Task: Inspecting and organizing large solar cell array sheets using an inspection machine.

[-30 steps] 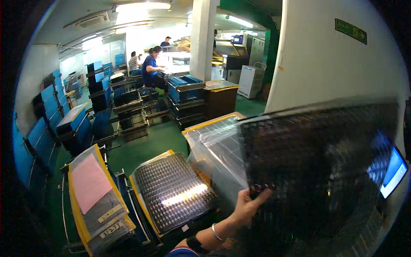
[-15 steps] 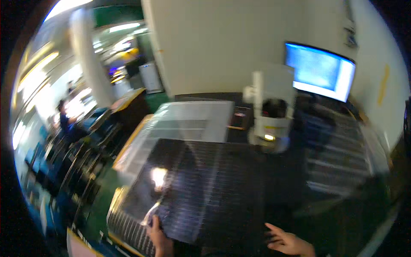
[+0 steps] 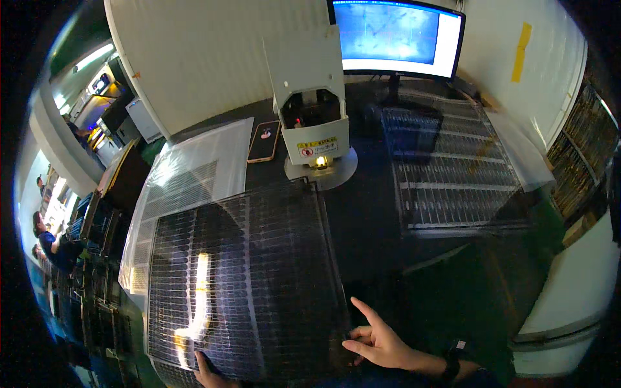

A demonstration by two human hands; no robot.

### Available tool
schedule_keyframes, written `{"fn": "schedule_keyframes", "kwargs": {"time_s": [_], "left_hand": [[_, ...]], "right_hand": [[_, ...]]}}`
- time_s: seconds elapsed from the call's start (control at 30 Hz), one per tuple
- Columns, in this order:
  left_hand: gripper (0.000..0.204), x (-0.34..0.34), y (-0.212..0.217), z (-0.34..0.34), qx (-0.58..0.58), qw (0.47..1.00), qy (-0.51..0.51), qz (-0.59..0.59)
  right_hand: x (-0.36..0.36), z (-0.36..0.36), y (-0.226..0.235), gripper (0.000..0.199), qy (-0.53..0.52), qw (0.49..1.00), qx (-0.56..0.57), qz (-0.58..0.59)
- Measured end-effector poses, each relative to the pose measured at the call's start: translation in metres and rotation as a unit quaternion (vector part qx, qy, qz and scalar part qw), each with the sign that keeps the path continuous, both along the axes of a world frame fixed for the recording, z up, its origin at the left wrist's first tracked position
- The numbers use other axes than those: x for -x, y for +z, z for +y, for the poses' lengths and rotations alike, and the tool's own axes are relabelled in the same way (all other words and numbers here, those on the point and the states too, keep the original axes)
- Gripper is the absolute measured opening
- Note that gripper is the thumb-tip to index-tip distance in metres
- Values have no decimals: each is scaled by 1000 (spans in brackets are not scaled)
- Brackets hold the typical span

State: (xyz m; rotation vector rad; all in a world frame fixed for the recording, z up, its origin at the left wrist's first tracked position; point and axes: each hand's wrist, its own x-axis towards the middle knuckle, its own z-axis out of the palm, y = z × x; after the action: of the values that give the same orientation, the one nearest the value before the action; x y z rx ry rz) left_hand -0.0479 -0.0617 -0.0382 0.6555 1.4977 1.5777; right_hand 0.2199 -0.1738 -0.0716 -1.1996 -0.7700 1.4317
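Note:
A large dark, glossy sheet [image 3: 223, 284] with fine grid rows lies in front of me, tilted a little and reflecting a bright light. At its near left edge is my left hand [image 3: 210, 375], thumb on top and the other fingers hidden below it. My right hand [image 3: 381, 343] is at the right edge, with its thumb and curled fingers closed at the border and the index finger stretched out past it. Just beyond the sheet stands a white inspection device [image 3: 317, 139] with a lit yellow lamp over a round metal base [image 3: 339, 173].
A phone [image 3: 264, 141] lies left of the device, beside a translucent film-covered sheet [image 3: 223, 149]. On the right lies another gridded sheet [image 3: 453, 168] on the dark table. A monitor [image 3: 398, 35] glows blue behind. Racks and a person [image 3: 55, 242] are at far left.
My view has turned right and down, so the device and monitor appear further left and higher. My right hand now meets the dark sheet's edge; earlier blur hides finer detail.

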Motion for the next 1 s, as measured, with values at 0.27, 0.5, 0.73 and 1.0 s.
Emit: {"fn": "schedule_keyframes", "kwargs": {"time_s": [0.27,0.5,0.73,1.0], "left_hand": [[41,31,-33,-1,33,999,10,-3],[31,46,-24,14,-6,999,18,-32],[33,58,-41,16,-30,997,54,46],[30,89,-76,18,-131,972,-35,194]], "right_hand": [[-3,0,21,56,13,995,11,-97],[-5,-3,32,51,-3,990,30,-135],[-8,-7,24,53,1,981,-24,-193],[-14,-5,31,47,-45,974,-28,-220]]}}
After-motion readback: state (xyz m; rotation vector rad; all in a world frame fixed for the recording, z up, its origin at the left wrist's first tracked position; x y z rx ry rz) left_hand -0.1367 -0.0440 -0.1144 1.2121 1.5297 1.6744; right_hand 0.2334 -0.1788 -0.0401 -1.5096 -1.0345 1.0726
